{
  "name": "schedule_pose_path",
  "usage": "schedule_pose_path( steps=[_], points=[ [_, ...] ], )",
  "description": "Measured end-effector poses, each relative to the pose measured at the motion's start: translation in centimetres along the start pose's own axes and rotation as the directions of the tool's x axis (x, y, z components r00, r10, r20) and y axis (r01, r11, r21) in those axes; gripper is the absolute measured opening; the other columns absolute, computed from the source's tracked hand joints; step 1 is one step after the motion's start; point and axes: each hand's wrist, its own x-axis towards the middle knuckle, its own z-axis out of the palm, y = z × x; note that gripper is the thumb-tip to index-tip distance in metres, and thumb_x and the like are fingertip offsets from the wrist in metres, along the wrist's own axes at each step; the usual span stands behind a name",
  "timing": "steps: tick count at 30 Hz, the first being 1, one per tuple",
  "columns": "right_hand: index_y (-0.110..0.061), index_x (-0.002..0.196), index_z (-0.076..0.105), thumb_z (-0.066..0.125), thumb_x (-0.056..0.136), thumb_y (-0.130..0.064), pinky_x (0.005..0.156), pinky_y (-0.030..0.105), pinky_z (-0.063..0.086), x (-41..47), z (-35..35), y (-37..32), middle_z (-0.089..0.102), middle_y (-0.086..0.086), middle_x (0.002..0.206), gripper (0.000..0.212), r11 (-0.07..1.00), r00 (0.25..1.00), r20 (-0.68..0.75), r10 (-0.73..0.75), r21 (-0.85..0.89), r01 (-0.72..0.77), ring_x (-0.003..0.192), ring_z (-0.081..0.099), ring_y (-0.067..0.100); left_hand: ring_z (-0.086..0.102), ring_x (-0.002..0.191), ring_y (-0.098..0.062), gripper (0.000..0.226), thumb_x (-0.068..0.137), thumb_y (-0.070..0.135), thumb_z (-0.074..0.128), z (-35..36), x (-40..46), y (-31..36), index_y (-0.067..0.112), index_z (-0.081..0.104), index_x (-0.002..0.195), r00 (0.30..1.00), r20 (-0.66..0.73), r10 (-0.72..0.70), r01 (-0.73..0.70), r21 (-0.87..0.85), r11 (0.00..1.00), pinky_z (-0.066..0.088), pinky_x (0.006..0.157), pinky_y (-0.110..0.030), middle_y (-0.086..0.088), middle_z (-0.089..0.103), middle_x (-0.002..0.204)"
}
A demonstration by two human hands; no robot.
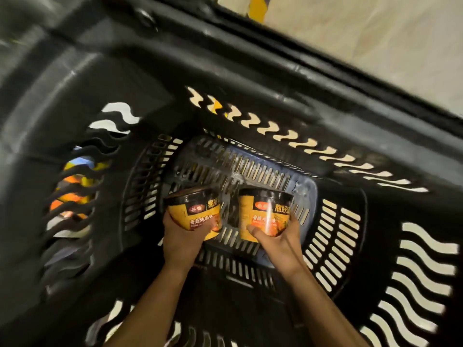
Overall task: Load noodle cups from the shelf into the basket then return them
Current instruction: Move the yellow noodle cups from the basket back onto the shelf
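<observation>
Two yellow-and-black noodle cups, left cup [193, 211] gripped by the left hand [181, 237], right cup [264, 212] by the right hand [278, 242], hang inside the deep black basket [338, 236], apart, walls well clear.

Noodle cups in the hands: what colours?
Yellow-orange with a black band on top, on both noodle cups; head view, slightly blurred.

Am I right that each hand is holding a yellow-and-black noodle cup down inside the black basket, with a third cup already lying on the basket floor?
Not quite. The head view shows no third cup: the slotted floor of the basket is bare. The rest holds: the left hand grips one noodle cup and the right hand grips the other cup, both down inside the basket.
</observation>
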Motion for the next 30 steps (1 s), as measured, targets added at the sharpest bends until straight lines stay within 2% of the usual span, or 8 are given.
schedule_pose_path(
  steps=[4,8,12,16,18,21,25,30],
  points=[
    [-0.027,0.123,0.029,0.075,0.076,-0.022,0.082,0.019,0.042,-6.6,-2.5,-4.0,0.053,-0.012,0.102,0.066,0.991,0.998,0.032,0.045,0.122,-0.049,0.091,0.053,0.002,0.052,0.103,-0.019,0.086,0.069,0.035,0.079,-2.1,-5.3,3.7,0.021,0.032,0.139,0.996,0.030,-0.081,0.084,-0.111,0.990,0.037,0.093,-0.031,0.000,0.056,0.115],
    [-0.020,0.127,0.029,0.073,0.078,-0.021,0.079,0.017,0.042,-14.3,-5.7,-8.4,0.055,-0.005,0.105,0.066,0.974,0.995,-0.011,0.096,0.209,-0.092,0.088,0.053,0.006,0.050,0.115,-0.028,0.089,0.070,0.040,0.076,-5.2,-12.2,8.1,0.018,0.029,0.142,0.992,0.079,-0.099,0.113,-0.196,0.974,0.038,0.098,-0.039,-0.009,0.053,0.126],
    [-0.016,0.142,0.022,0.073,0.072,-0.036,0.102,0.034,0.037,-21.8,-8.3,-12.6,0.051,0.002,0.124,0.088,0.949,0.995,-0.023,0.094,0.303,-0.082,0.108,0.050,0.019,0.052,0.116,-0.029,0.105,0.055,0.052,0.076,-9.2,-20.2,12.7,0.021,0.029,0.143,0.993,0.100,-0.067,0.092,-0.263,0.960,0.039,0.103,-0.048,-0.009,0.055,0.126],
    [-0.021,0.142,0.026,0.072,0.060,-0.053,0.106,0.042,0.036,-29.7,-10.8,-17.0,0.052,0.001,0.126,0.099,0.938,0.998,-0.036,0.053,0.344,-0.037,0.115,0.051,0.021,0.052,0.113,-0.027,0.076,0.075,0.038,0.072,-13.0,-28.5,16.7,0.015,0.036,0.138,0.997,0.067,0.024,-0.001,-0.320,0.947,0.039,0.101,-0.041,-0.006,0.056,0.120],
    [-0.023,0.140,0.029,0.070,0.054,-0.056,0.101,0.039,0.038,-33.7,-12.0,-19.3,0.053,0.001,0.127,0.100,0.929,0.999,-0.039,0.003,0.370,0.012,0.113,0.052,0.020,0.051,0.116,-0.028,0.077,0.075,0.039,0.071,-15.1,-32.8,18.7,0.014,0.036,0.139,0.995,0.062,0.076,-0.049,-0.360,0.932,0.039,0.102,-0.041,-0.006,0.056,0.120],
    [-0.023,0.136,0.033,0.069,0.061,-0.050,0.089,0.032,0.040,-38.9,-14.0,-21.9,0.054,0.000,0.124,0.087,0.904,0.997,-0.020,-0.077,0.421,0.078,0.103,0.055,0.015,0.054,0.114,-0.032,0.106,0.050,0.059,0.078,-17.9,-38.8,20.9,0.015,0.038,0.138,0.982,0.077,0.173,-0.122,-0.439,0.890,0.040,0.102,-0.049,-0.010,0.058,0.124],
    [-0.021,0.129,0.042,0.070,0.058,-0.047,0.088,0.039,0.047,-44.6,-15.8,-24.9,0.063,0.005,0.117,0.080,0.860,0.987,-0.041,-0.154,0.486,0.154,0.101,0.063,0.023,0.056,0.110,-0.039,0.077,0.067,0.030,0.078,-21.6,-44.8,23.3,0.006,0.042,0.131,0.960,0.062,0.273,-0.192,-0.563,0.804,0.042,0.099,-0.054,-0.021,0.058,0.121],
    [-0.015,0.124,0.044,0.068,0.061,-0.039,0.068,0.035,0.049,-50.6,-16.7,-28.0,0.065,0.010,0.107,0.071,0.778,0.960,-0.090,-0.265,0.568,0.268,0.090,0.066,0.025,0.054,0.115,-0.020,0.097,0.047,0.049,0.073,-26.5,-51.4,24.7,0.025,0.039,0.134,0.875,0.090,0.476,-0.278,-0.711,0.646,0.034,0.107,-0.049,0.000,0.059,0.122]
  ],
)
